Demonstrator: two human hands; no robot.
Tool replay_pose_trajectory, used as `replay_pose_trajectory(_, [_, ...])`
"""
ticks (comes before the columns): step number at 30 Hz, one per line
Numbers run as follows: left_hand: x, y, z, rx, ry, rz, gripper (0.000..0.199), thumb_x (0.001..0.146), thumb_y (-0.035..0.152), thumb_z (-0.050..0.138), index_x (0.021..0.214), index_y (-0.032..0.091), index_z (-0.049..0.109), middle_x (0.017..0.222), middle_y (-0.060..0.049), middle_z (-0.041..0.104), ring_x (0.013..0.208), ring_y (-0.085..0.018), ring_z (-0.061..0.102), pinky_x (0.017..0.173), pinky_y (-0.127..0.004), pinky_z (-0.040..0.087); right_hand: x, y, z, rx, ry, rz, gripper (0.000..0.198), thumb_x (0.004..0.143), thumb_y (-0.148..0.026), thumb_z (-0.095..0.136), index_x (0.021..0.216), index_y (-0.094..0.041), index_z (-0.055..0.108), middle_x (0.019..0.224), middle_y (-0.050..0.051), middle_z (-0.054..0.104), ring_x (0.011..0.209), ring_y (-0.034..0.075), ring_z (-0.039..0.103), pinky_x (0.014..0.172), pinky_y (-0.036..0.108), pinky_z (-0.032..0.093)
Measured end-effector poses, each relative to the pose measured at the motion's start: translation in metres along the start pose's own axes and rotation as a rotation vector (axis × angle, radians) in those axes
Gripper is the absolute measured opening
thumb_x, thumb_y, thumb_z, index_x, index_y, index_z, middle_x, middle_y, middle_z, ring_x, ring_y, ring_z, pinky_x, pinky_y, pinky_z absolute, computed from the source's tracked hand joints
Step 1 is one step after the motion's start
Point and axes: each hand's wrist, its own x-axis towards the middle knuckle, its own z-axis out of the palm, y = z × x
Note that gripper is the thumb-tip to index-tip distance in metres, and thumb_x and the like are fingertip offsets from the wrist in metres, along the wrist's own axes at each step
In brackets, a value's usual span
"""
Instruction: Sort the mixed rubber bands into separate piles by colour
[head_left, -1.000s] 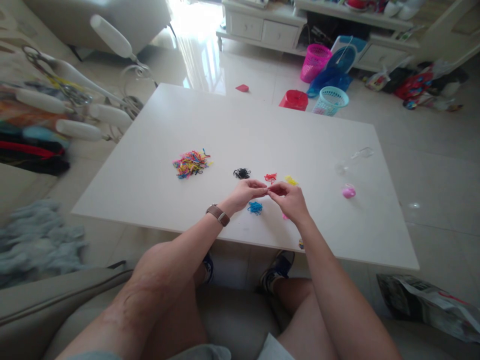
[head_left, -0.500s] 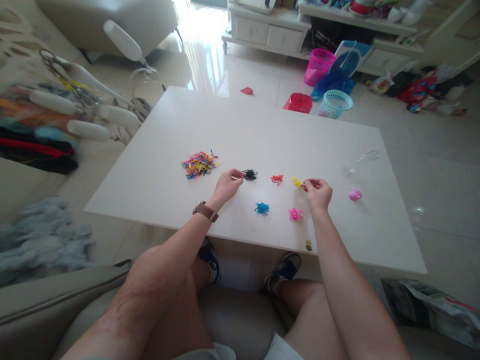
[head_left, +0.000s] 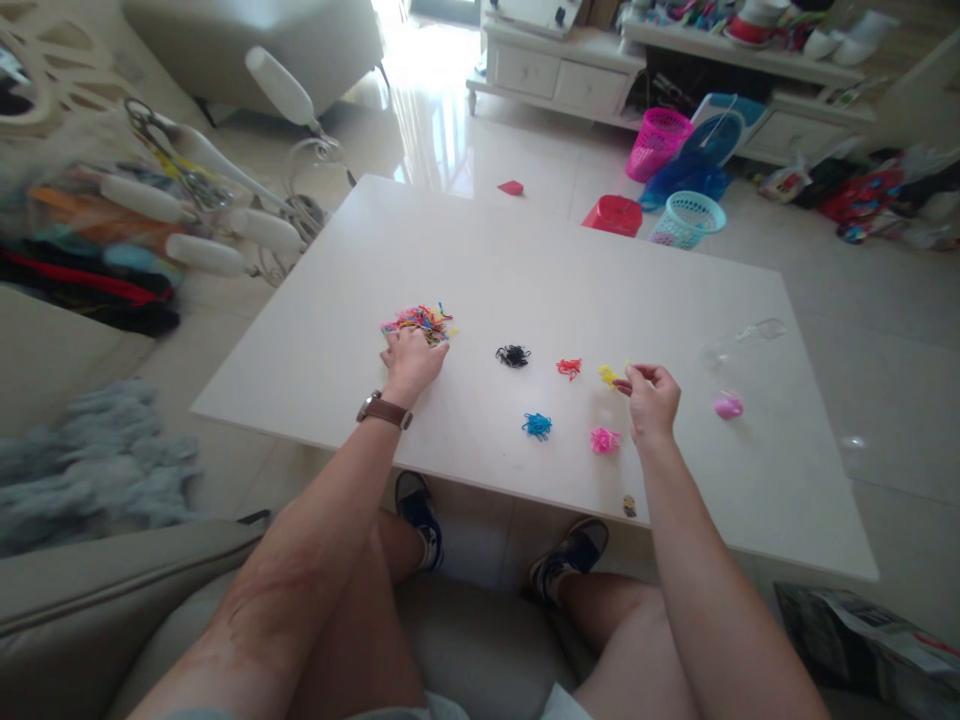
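My left hand (head_left: 412, 362), with a brown-strapped watch on its wrist, reaches over a mixed pile of coloured rubber bands (head_left: 421, 318). Its fingers are apart, their tips partly hidden at the pile. My right hand (head_left: 654, 398) is closed in a pinch beside a small yellow pile (head_left: 607, 377), with a bit of yellow rubber band at the fingertips. Between the hands lie a black pile (head_left: 513, 356) and a red pile (head_left: 568, 369). Closer to me are a blue pile (head_left: 537, 426) and a pink pile (head_left: 604, 441).
The white table (head_left: 465, 240) carries a pink-purple round object (head_left: 728, 406) and a clear plastic item (head_left: 742, 342) on the right. A small figure sticker (head_left: 629, 506) sits near the front edge. Beyond stand a red bin (head_left: 615, 215) and a light-blue basket (head_left: 688, 220). White lamp arms (head_left: 262, 230) border the left.
My left hand has moved left from beside the black pile onto the mixed pile. The right hand stays by the yellow pile, raised slightly off it. The whole view has shifted a little.
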Motion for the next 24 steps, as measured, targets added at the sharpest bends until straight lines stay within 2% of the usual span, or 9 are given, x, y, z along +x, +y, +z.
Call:
replay_pose_trajectory(4, [0.005,-0.004,-0.003,-0.005,-0.004,-0.024,0.025,0.083,0.041,0.062,0.095,0.022,0.073,0.125,-0.017,0.065,0.130,-0.044,0.041,0.103,-0.062,0.033,-0.003,0.002,-0.004,-0.022,-0.024,0.009,0.019,0.070,-0.031,0.075,0.080,-0.018,0.064,0.073,-0.005,0.063,0.054,0.011,0.067,0.056,0.023,0.059])
replay_pose_trajectory(7, [0.007,-0.004,-0.005,-0.080,0.069,-0.025,0.022,0.081,0.038,0.064,0.092,0.022,0.075,0.121,-0.016,0.068,0.131,-0.043,0.042,0.104,-0.063,0.032,-0.004,0.002,-0.007,-0.031,-0.030,0.017,0.018,0.071,-0.031,0.074,0.079,-0.018,0.064,0.073,-0.005,0.062,0.054,0.011,0.067,0.056,0.023,0.058])
replay_pose_trajectory(10, [0.013,-0.005,-0.005,-0.294,0.163,-0.026,0.023,0.079,0.029,0.064,0.096,0.019,0.076,0.108,-0.013,0.073,0.118,-0.033,0.057,0.102,-0.051,0.042,-0.005,0.001,-0.007,-0.026,-0.037,0.021,0.016,0.071,-0.030,0.072,0.079,-0.018,0.064,0.073,-0.006,0.062,0.055,0.011,0.068,0.056,0.023,0.057])
replay_pose_trajectory(12, [0.018,-0.008,-0.003,-0.494,0.204,-0.037,0.024,0.077,0.023,0.062,0.095,0.017,0.076,0.097,-0.010,0.074,0.101,-0.025,0.066,0.093,-0.039,0.050,-0.006,-0.001,-0.007,-0.022,-0.043,0.024,0.016,0.072,-0.030,0.071,0.079,-0.018,0.064,0.073,-0.006,0.062,0.055,0.011,0.068,0.056,0.023,0.057])
replay_pose_trajectory(14, [0.022,-0.011,0.001,-0.665,0.236,-0.070,0.023,0.074,0.021,0.063,0.092,0.015,0.076,0.093,-0.009,0.074,0.089,-0.021,0.068,0.085,-0.033,0.054,-0.008,-0.002,-0.006,-0.023,-0.050,0.027,0.015,0.072,-0.029,0.071,0.079,-0.019,0.064,0.073,-0.006,0.062,0.055,0.012,0.068,0.056,0.023,0.057])
replay_pose_trajectory(19, [0.027,-0.013,0.010,-0.905,0.241,-0.194,0.026,0.069,0.018,0.066,0.093,0.013,0.076,0.094,-0.009,0.075,0.086,-0.019,0.070,0.077,-0.031,0.057,-0.011,-0.003,-0.006,-0.053,-0.073,0.037,0.014,0.073,-0.030,0.070,0.080,-0.018,0.064,0.074,-0.005,0.063,0.056,0.012,0.068,0.057,0.024,0.057])
replay_pose_trajectory(24, [0.027,-0.011,0.009,-1.009,0.249,-0.218,0.023,0.066,0.019,0.072,0.088,0.011,0.076,0.087,-0.010,0.074,0.083,-0.018,0.070,0.079,-0.030,0.057,-0.014,-0.003,-0.005,-0.062,-0.101,0.032,0.017,0.074,-0.032,0.071,0.080,-0.018,0.064,0.075,-0.005,0.063,0.056,0.010,0.068,0.058,0.023,0.057])
